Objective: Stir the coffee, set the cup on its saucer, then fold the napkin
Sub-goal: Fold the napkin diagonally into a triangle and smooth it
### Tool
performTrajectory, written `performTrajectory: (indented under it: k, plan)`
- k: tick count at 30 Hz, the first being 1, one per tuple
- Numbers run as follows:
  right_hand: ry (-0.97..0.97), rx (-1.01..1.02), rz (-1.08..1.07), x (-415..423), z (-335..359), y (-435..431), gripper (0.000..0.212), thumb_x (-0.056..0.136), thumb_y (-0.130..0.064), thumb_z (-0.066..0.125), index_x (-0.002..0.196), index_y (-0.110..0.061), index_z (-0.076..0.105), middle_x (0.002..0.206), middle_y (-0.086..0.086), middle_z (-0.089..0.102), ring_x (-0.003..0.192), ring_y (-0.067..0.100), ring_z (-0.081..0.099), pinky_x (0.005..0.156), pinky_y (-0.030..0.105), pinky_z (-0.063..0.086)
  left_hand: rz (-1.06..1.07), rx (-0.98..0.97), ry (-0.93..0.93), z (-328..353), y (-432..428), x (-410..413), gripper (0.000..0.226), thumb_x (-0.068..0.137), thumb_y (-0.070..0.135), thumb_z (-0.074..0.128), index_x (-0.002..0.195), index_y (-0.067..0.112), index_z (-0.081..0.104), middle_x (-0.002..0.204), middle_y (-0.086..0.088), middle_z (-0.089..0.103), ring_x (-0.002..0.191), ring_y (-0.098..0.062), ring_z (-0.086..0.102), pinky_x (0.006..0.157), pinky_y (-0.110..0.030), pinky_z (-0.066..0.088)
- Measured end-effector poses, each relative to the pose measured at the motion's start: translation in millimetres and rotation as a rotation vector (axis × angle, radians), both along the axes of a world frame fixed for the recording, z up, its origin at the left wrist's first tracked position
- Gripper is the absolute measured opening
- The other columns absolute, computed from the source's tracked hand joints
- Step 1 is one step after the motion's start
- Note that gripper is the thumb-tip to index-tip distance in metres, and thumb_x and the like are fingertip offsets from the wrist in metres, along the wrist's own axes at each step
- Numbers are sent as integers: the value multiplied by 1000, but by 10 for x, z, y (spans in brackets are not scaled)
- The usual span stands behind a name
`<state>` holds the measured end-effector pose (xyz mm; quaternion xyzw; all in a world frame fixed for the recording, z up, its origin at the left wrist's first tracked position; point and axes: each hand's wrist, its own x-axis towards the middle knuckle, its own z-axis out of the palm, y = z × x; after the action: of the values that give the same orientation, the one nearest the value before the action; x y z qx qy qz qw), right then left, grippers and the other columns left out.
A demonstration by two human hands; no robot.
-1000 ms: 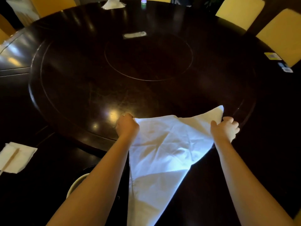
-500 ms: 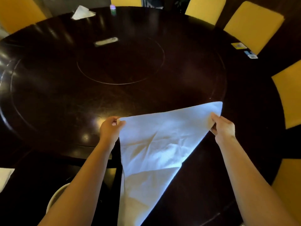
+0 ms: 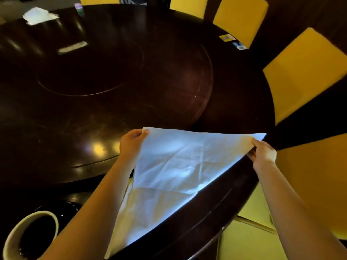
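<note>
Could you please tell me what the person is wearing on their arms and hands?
Nothing that shows: both forearms are bare, with no sleeves. The left hand and right hand are ungloved, and neither wrist carries a watch or bracelet. No rings show, though the napkin covers part of each hand.

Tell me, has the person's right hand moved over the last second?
Yes. The right hand, pinching a corner of the napkin, has shifted rightward. Earlier it was well inside the table; now it is at the table's outer edge.
</note>
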<state>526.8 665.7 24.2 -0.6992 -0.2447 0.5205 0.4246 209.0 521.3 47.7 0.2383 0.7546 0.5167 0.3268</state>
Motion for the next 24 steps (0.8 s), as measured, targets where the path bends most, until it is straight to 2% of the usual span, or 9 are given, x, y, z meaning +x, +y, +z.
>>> performTrajectory:
  k: [3,6,8,10,12,14,17,20,24]
  plan:
    - [-129,-35,-15,256,-100,66,11,84,-17,64,92,-9,62,97,14,64,90,27,63,84,41,55,17,-9,116,-9,108,248,26,91,24,55,113,11,62,103,-6,63,94,-18,58,76,-28,42]
    - [-409,-68,87,416,-172,106,18,88,-19,54,88,-3,61,83,16,62,85,30,60,76,42,52,-117,-52,409,-74,32,560,36,94,17,48,130,10,49,129,-9,55,118,-22,51,98,-33,41]
    - [-727,-45,171,459,-229,102,27,88,-17,50,103,5,59,103,27,59,102,39,55,82,44,46,-249,-73,554,-235,-194,860,39,96,19,44,134,14,44,139,-6,48,128,-21,43,107,-31,32]
    - [-956,149,253,341,-272,-1,40,86,-12,55,122,4,48,125,31,46,117,45,41,97,48,35,-364,-102,684,-424,-466,1192,43,98,31,32,138,17,41,144,-3,42,135,-20,37,113,-32,24]
    - [-938,459,540,-15,-301,-277,44,86,-10,57,127,1,47,130,28,46,122,43,41,103,42,31,-522,-178,839,-685,-661,1432,53,97,42,18,141,17,36,149,-5,34,139,-22,28,116,-38,13]
    - [-850,698,1019,-434,-465,-689,43,91,-16,47,132,-2,46,139,23,46,130,37,41,108,40,32,-629,-270,937,-950,-776,1492,55,97,42,17,142,17,33,151,-6,29,140,-25,24,116,-45,11]
    - [-1047,798,1567,-691,-771,-1158,61,93,-39,16,147,-13,15,158,8,9,145,27,7,117,44,13,-646,-353,1003,-1126,-866,1400,57,97,43,16,143,15,33,152,-4,27,142,-23,21,112,-45,17]
    - [-1146,766,1523,-497,-883,-997,67,90,-55,2,148,-23,-2,156,-4,-11,145,18,-10,119,41,2,-607,-387,1035,-1135,-944,1261,61,96,48,15,143,14,32,151,-5,29,141,-20,20,113,-43,14]
    - [-1274,621,1444,-117,-852,-559,72,85,-62,-8,147,-26,-10,156,-6,-13,143,13,-13,118,40,-4,-595,-429,1076,-1110,-1140,1051,61,96,50,16,141,13,36,150,-7,32,140,-22,25,112,-43,18]
